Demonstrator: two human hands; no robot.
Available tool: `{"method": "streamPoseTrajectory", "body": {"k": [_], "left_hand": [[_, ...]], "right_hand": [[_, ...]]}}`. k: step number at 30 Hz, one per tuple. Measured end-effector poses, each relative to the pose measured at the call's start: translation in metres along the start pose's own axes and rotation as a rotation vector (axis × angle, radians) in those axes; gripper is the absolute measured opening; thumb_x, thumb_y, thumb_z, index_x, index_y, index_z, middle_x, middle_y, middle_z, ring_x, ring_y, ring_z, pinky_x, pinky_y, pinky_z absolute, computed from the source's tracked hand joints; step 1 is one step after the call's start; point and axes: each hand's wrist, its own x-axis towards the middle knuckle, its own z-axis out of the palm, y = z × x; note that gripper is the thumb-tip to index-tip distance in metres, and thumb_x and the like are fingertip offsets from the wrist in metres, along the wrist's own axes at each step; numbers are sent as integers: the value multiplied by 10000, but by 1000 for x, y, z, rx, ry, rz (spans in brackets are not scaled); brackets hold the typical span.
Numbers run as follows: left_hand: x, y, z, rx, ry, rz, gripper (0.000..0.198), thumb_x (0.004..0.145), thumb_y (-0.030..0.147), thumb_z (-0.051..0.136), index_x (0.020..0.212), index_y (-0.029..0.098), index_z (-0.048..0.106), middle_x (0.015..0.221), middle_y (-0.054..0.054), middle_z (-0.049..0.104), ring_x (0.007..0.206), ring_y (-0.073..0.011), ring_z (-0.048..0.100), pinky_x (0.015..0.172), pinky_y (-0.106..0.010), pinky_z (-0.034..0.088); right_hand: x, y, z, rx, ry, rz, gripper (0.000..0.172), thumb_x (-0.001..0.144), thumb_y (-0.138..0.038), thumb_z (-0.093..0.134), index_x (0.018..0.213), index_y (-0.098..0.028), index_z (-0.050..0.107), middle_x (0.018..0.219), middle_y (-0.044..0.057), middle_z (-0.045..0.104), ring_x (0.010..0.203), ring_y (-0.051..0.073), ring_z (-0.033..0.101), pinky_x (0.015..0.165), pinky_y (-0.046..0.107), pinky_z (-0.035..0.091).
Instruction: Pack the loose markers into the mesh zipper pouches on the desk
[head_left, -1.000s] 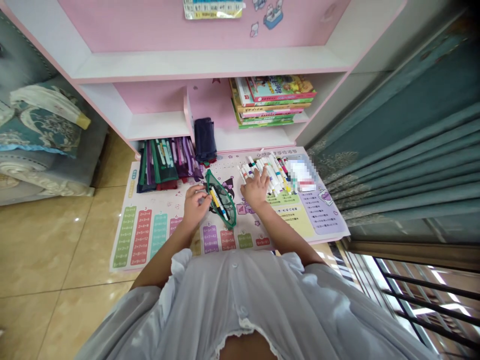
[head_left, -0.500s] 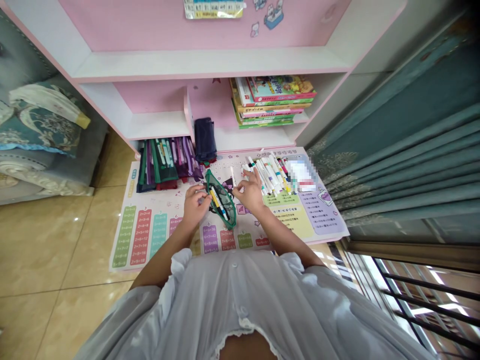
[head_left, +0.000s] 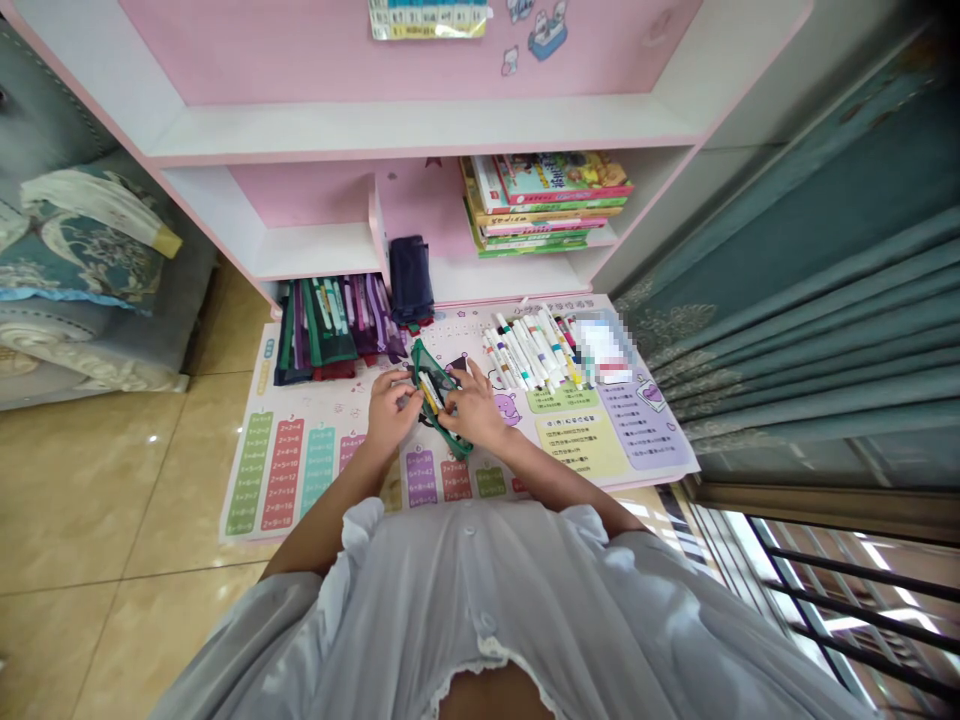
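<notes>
On the pale printed table (head_left: 322,400), I'm pinching the left rim of a slanting, leaf-shaped green mesh pouch (head_left: 433,362) with the left hand (head_left: 391,405), the right hand (head_left: 478,412) reaching over its right rim, grip unclear.

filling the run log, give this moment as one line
left hand: at green pouch edge | right hand: over pouch | loose markers: rightward

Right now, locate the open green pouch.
Head view, centre: the open green pouch is left of the loose markers, left hand beside, right hand partly over it.
</notes>
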Motion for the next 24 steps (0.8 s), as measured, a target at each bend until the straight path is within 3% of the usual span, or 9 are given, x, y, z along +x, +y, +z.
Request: {"method": "streamPoseTrajectory", "body": {"k": [8,13,17,20,24], "left_hand": [[0,1,-1,-2,-18,-13,172,810,287,649,651,220,642,1071,-66,672,1068,-238,616,1012,-450,464],[0,1,-2,-9,-29,-28,187,812,292,652,639,224,637,1068,-61,675,1071,-243,614,1017,-457,462],[0,1,-2,-11,-25,-41,180,811,294,656,644,227,644,1077,-59,675,1087,-249,610,1017,-458,463],[0,1,-1,-14,-27,-37,177,813,294,653,649,225,646,1074,-60,673,1082,-248,613,1015,-454,464],[0,0,0,-18,-20,-32,178,816,298,651,654,225,646,1068,-65,670,1081,-249,614,1013,-455,465]], "right_hand": [[0,3,3,-39,18,2,147,731,-281,735,634,-184,681,1391,115,550,1452,396,264,1115,640,301],[6,25,-5,-31,299,-15,188,833,-361,643,758,-197,698,1353,131,554,1451,356,283,1143,578,318],[13,58,-16,-186,509,180,199,843,-341,605,890,-163,683,1413,178,472,1479,392,184,1147,617,278],[14,79,-20,-274,516,270,162,813,-278,606,857,-137,672,1433,203,441,1478,447,140,1136,651,259],[15,87,-23,-299,444,315,156,812,-226,570,846,-109,669,1455,235,413,1473,475,134,1125,704,210]]}}
